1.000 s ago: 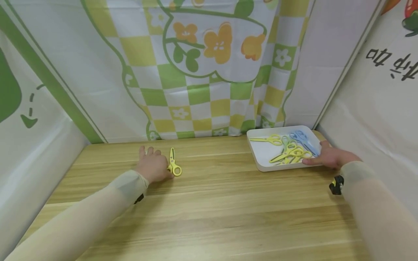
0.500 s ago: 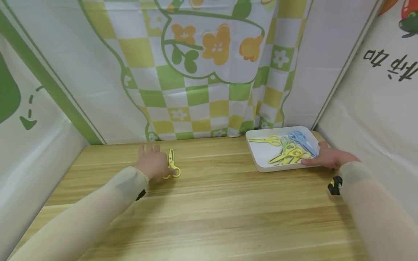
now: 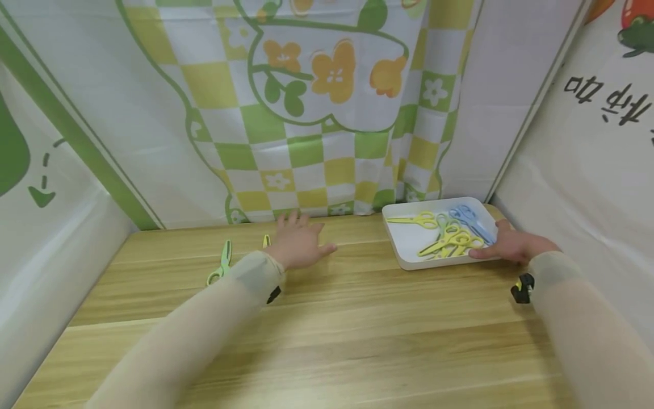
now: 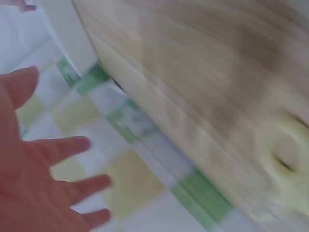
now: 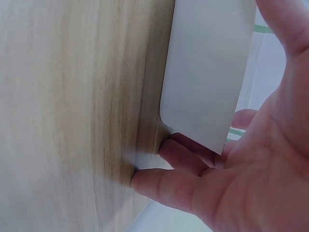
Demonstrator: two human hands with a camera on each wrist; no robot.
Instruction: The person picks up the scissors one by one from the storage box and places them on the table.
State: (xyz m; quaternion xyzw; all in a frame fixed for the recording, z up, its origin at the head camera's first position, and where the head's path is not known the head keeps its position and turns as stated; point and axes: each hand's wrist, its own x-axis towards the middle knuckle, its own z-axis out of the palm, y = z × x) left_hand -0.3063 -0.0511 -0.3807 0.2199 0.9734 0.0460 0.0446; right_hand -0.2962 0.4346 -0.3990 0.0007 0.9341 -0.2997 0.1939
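My left hand hovers over the table's far side with its fingers spread and nothing in them. Beneath its wrist, yellow scissors are mostly hidden; their handle loop shows blurred in the left wrist view. Green scissors lie further left, partly behind the sleeve. At the back right, my right hand holds the right end of a white tray, thumb over the rim and fingers around the outside. Inside the tray are several scissors: yellow ones, blue ones and a green pair.
A wooden table spans the front. Behind it hangs a checked green and yellow curtain. White printed panels stand at the left and right.
My left hand has left the yellow scissors and moved right with fingers spreading, uncovering the green scissors. My right hand stays on the tray. The view has shifted slightly.
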